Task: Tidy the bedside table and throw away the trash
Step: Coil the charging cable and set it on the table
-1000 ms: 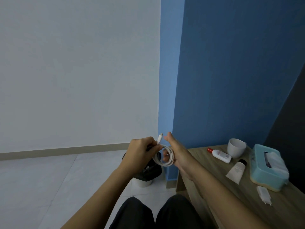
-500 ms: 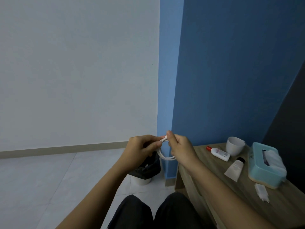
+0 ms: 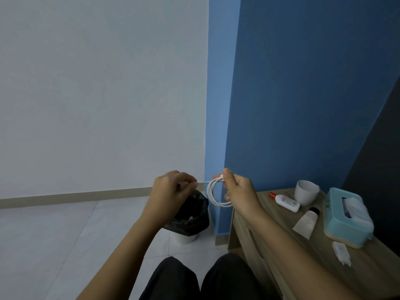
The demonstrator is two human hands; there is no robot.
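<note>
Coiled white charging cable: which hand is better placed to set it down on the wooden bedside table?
Right, probably. The right hand already pinches the coiled white charging cable and hangs beside the wooden bedside table. The left hand holds only the cable's loose end, above the black-lined bin.

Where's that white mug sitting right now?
In the head view, the white mug stands at the back of the bedside table, on the right, between the red-capped bottle and the teal tissue box.
</note>
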